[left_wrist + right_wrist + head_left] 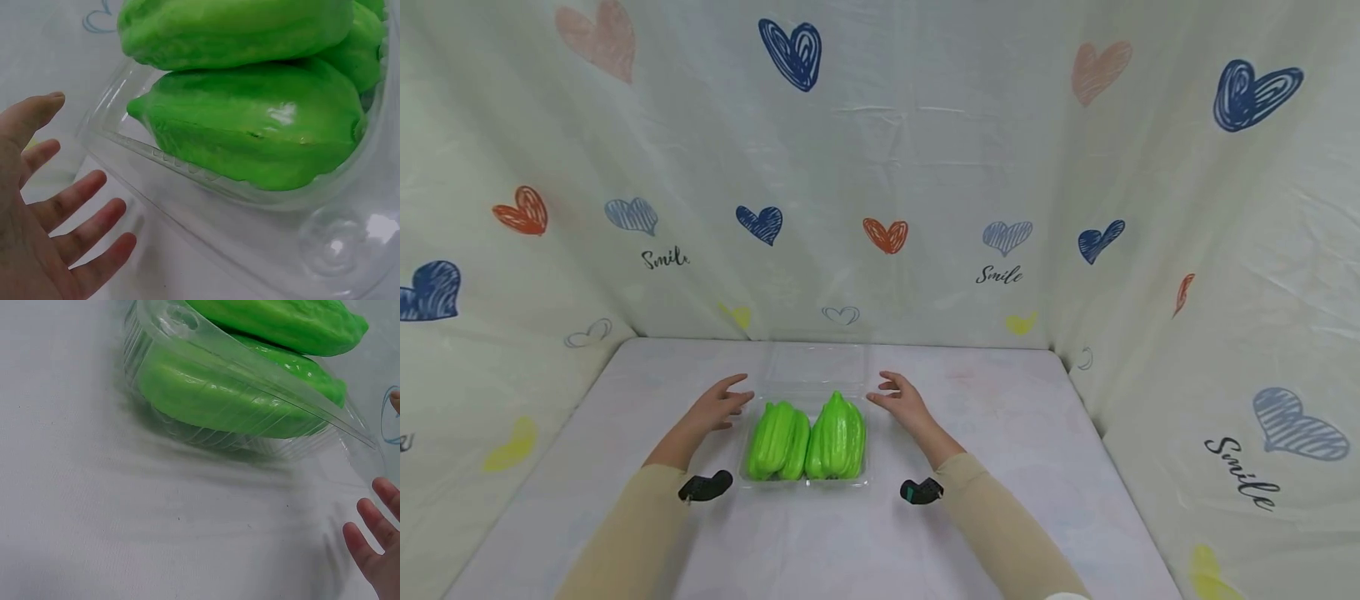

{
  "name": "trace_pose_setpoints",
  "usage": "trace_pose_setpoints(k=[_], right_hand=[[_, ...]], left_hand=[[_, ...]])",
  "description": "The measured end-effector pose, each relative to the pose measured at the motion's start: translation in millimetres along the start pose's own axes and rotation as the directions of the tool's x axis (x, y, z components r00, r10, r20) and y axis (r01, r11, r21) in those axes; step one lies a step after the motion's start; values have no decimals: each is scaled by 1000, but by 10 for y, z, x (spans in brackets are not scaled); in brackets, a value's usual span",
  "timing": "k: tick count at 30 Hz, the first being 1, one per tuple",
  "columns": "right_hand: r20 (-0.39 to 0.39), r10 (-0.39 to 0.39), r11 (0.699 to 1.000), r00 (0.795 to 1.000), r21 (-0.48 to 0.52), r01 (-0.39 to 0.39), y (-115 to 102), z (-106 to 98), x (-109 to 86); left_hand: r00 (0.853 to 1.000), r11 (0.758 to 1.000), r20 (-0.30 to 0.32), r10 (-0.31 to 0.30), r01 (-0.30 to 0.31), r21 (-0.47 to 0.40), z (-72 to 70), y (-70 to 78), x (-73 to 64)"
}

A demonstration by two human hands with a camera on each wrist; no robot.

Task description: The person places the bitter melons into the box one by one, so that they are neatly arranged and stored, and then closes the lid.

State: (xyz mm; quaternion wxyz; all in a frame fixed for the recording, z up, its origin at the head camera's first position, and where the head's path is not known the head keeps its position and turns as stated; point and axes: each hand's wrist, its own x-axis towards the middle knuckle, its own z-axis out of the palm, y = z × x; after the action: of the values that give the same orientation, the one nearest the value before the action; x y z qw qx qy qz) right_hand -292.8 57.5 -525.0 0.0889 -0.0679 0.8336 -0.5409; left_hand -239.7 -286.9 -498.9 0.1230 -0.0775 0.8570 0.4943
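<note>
A clear plastic box point(747, 481) stands in the middle of the table with its hinged lid point(816, 367) laid back behind it. Several bright green ridged fruits lie in it, in a left group point(778, 442) and a right group point(837, 437). Beside the box's back left corner is my left hand point(718, 406), fingers spread and nothing held. Opposite it, my right hand point(904, 402) hovers by the back right corner, its fingers loosely extended. In the left wrist view, a gap shows between the left fingertips point(94, 181) and the box wall.
Black wrist cameras point(706, 486) sit under both sleeves, near the front corners of the box. The white tabletop point(1000, 417) ends at a curtain point(925, 292) printed with hearts, which closes off the back and sides.
</note>
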Motion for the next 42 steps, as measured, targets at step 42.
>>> trace_pose_setpoints(k=[42], right_hand=[[63, 52, 995, 997, 79, -57, 142, 162, 90]], left_hand=[[998, 998, 34, -51, 50, 25, 13, -19, 161]])
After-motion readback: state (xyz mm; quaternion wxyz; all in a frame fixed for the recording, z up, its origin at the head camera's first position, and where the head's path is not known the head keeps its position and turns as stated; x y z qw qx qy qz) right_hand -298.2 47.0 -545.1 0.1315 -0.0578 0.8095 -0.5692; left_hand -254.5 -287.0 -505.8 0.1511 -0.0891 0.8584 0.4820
